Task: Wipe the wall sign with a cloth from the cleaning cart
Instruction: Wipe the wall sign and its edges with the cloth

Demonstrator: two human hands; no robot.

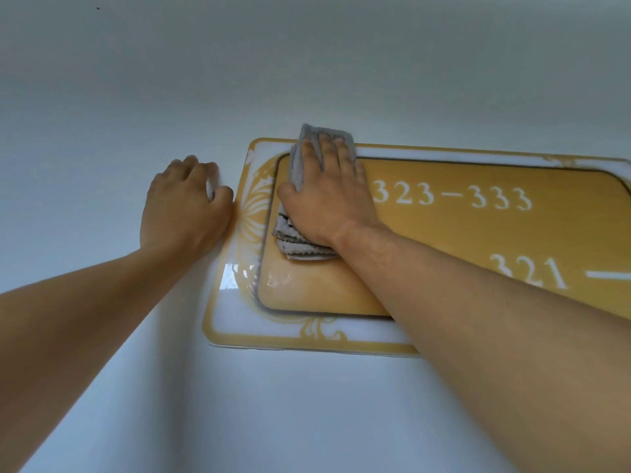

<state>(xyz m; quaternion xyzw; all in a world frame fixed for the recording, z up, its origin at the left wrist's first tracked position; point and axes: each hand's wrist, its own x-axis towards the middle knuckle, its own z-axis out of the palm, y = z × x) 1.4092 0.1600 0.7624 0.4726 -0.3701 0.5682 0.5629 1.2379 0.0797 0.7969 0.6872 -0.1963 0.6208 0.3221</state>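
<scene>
A gold and white wall sign (pixel 478 233) with the numbers 323-333 and 321 hangs on the pale wall. My right hand (pixel 327 196) lies flat on a folded grey cloth (pixel 302 165) and presses it against the sign's upper left part, over the edge of the gold inner panel. The cloth sticks out above my fingertips and below my palm. My left hand (pixel 186 206) rests against the bare wall just left of the sign, fingers curled, thumb touching the sign's left edge, holding nothing. My right forearm covers part of the sign's lower edge.
A plain white wall (pixel 307 63) fills the view around the sign. A small dark speck (pixel 98 8) sits high at the left. The sign runs out of view at the right edge. No cart is in view.
</scene>
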